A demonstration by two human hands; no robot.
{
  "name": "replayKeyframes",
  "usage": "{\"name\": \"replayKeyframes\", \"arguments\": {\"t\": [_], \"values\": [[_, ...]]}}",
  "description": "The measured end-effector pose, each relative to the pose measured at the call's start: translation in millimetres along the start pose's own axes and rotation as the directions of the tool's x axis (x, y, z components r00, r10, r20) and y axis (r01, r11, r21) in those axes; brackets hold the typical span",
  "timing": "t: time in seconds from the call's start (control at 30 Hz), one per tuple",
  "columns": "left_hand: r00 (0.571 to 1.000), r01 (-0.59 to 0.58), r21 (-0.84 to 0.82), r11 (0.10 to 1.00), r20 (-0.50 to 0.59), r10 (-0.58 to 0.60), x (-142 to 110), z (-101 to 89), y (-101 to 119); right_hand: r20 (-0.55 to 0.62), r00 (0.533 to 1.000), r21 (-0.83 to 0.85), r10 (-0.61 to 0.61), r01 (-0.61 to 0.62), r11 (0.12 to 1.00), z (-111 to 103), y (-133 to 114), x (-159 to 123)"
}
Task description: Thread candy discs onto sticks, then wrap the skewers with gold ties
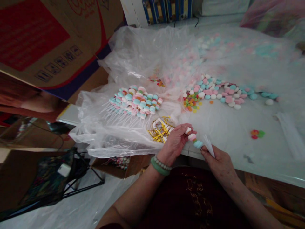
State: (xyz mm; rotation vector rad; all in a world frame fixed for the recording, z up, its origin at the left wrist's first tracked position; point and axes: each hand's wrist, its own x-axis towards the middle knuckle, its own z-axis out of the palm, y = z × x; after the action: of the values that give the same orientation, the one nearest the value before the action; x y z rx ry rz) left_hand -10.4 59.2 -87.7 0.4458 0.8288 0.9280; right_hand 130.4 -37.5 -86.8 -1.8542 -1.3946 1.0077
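Note:
Close to the table's front edge, my left hand (176, 140), wearing green bracelets, has its fingers closed on the upper end of a candy skewer (192, 137). White, pink and blue marshmallows with small gummy rings between them line the skewer. My right hand (220, 161) grips a bundle of thin white sticks (209, 146) beside the skewer's blue lower end; whether it also pinches the skewer's own stick I cannot tell. Just left of my left hand lies a heap of gold twist ties (160, 129). Beyond it, finished-looking marshmallow skewers (135, 100) are stacked on clear plastic.
Loose marshmallows (228, 92) spread across the table's far side, partly under plastic sheeting (143, 41). Small gummy rings (190, 101) lie nearby, a few more (257, 134) at right. More white sticks (292, 135) rest far right. A large carton (54, 38) stands left, with a person's arm (38, 101) below.

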Motion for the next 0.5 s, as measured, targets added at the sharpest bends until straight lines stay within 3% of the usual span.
{"name": "replayKeyframes", "arguments": {"t": [0.17,0.37,0.5], "values": [[0.998,-0.038,-0.011,0.999,-0.055,0.038,0,4.1,-9,-0.015,1.000,-0.005,0.017,-0.017,1.000,7,-6,6],[0.993,0.114,0.036,0.993,-0.040,-0.113,-1,12.9,-14,0.084,0.996,0.016,-0.040,0.039,0.999,20,-9,8],[0.993,0.115,-0.084,0.990,0.038,-0.112,2,11.5,-11,0.016,0.999,0.054,0.031,-0.032,0.998,11,-4,7]]}}
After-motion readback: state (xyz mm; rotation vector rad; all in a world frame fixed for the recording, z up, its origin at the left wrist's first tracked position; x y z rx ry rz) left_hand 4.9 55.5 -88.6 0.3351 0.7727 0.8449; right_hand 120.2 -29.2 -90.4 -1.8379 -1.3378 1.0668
